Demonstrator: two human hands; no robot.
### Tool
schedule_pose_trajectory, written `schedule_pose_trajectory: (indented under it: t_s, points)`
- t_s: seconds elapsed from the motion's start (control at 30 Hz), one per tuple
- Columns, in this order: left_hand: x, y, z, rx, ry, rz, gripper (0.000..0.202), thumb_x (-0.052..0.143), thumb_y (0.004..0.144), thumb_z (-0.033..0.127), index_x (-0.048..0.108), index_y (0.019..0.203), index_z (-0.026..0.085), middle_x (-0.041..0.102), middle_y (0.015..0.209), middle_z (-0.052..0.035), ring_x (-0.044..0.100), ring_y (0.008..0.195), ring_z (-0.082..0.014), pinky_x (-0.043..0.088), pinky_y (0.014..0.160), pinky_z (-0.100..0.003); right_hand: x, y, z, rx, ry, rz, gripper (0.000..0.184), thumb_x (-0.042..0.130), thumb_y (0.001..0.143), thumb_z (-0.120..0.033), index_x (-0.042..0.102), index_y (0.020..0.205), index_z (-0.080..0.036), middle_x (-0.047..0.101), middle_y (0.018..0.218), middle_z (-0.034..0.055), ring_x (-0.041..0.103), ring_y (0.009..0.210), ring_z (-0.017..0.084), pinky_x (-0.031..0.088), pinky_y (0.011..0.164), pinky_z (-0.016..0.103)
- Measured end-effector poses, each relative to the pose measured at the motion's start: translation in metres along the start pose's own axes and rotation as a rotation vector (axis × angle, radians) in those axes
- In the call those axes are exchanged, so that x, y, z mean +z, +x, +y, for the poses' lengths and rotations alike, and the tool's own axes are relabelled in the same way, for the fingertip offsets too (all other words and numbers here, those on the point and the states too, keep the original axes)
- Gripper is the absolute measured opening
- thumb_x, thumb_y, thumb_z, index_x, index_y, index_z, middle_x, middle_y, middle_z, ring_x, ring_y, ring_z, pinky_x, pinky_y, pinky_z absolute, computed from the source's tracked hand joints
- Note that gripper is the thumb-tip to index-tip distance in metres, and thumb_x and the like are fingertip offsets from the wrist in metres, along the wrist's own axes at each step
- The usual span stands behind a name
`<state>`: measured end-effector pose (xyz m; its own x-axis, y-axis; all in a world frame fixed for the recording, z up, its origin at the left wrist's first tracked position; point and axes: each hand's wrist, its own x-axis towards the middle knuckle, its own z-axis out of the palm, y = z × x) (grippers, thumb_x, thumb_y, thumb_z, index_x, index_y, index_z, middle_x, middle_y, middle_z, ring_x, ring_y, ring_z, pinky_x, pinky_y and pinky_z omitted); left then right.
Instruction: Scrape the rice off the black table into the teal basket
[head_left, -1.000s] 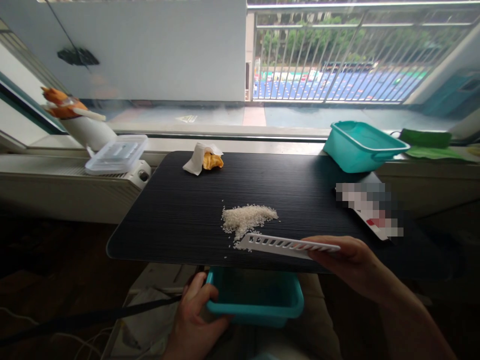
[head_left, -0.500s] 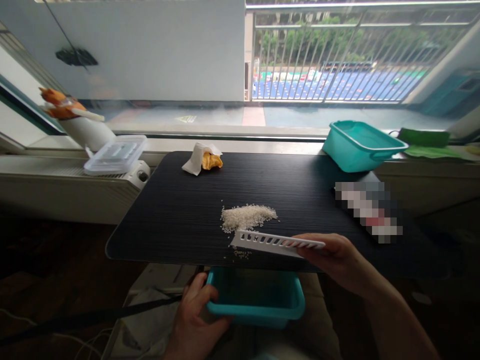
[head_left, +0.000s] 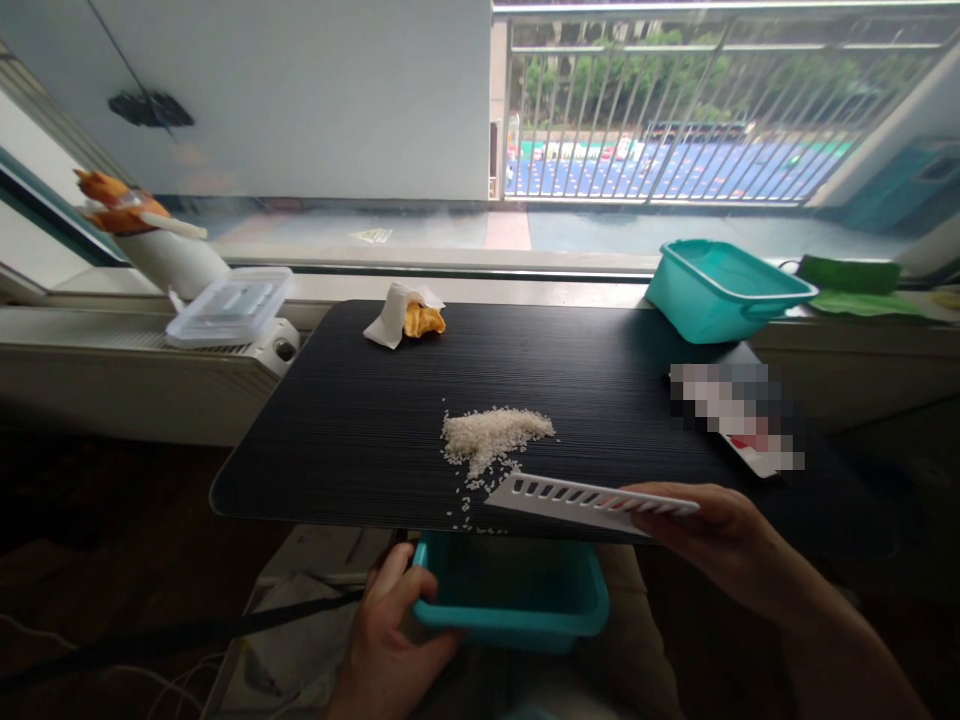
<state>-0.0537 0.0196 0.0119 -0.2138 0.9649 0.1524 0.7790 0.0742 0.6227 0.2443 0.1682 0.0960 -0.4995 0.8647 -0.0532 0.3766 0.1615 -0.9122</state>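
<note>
My right hand (head_left: pixel 709 515) is closed on the right end of a white slotted plastic strip (head_left: pixel 574 502), held over the near edge of the black table (head_left: pixel 315 420). Just beyond the strip's left end lies a pile of white rice grains (head_left: pixel 495 436), with loose grains trailing toward the table edge. Below that edge, my left hand (head_left: pixel 401 610) grips the left rim of a teal plastic tub (head_left: pixel 517 625), thumb and fingers around the corner. The tub's mouth is tucked close under the table edge; its dark inside is hard to make out.
At the back of the table sits a white tissue with an orange-yellow piece (head_left: pixel 424 320). Another teal tub (head_left: pixel 724 290) stands at the far right corner, near green cloth (head_left: pixel 851 285). A blurred flat item (head_left: pixel 735 415) lies right. A clear lid (head_left: pixel 232 305) rests on the radiator.
My right hand has drawn the white strip toward me and to the right. Some rice grains have shifted to the near table edge. My left hand and the tub look unmoved.
</note>
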Motion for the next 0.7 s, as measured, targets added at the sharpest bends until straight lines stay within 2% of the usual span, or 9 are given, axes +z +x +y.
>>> schedule_pose_trajectory:
  t_s: [0.2, 0.43, 0.63, 0.7]
  points:
    - [0.001, -0.002, -0.006, 0.050, 0.022, -0.017, 0.017, 0.072, 0.060, 0.015, 0.057, 0.062, 0.021, 0.064, 0.092, -0.0018, 0.065, 0.082, -0.0170, 0.051, 0.069, -0.021, -0.003, -0.005, 0.004, -0.005, -0.007, -0.063, 0.019, 0.067, 0.088, -0.035, 0.081, 0.095, -0.023, 0.081, 0.089, 0.0044, 0.074, 0.074, 0.021, 0.059, 0.065, 0.024]
    - [0.002, -0.006, -0.013, 0.076, 0.071, -0.008, 0.018, 0.074, 0.058, 0.016, 0.058, 0.065, 0.022, 0.065, 0.101, -0.0045, 0.066, 0.086, -0.0206, 0.053, 0.070, -0.024, 0.018, 0.015, -0.004, -0.050, 0.005, -0.054, 0.024, 0.061, 0.092, -0.034, 0.079, 0.100, -0.019, 0.080, 0.098, 0.0060, 0.073, 0.084, 0.023, 0.057, 0.072, 0.026]
    - [-0.002, -0.007, -0.016, 0.090, 0.064, 0.013, 0.018, 0.074, 0.060, 0.018, 0.058, 0.066, 0.022, 0.065, 0.096, -0.0038, 0.065, 0.085, -0.0205, 0.053, 0.070, -0.025, 0.026, 0.020, -0.013, -0.055, 0.002, -0.163, 0.026, 0.061, 0.092, -0.035, 0.078, 0.097, -0.017, 0.080, 0.091, 0.0063, 0.072, 0.078, 0.022, 0.056, 0.068, 0.025]
    - [-0.004, -0.007, -0.017, 0.080, 0.060, 0.022, 0.019, 0.074, 0.060, 0.016, 0.057, 0.066, 0.022, 0.064, 0.095, -0.0033, 0.065, 0.085, -0.0200, 0.052, 0.069, -0.024, 0.026, 0.021, -0.013, -0.064, 0.000, -0.161, 0.026, 0.061, 0.092, -0.035, 0.078, 0.098, -0.016, 0.080, 0.090, 0.0065, 0.072, 0.077, 0.021, 0.056, 0.067, 0.025]
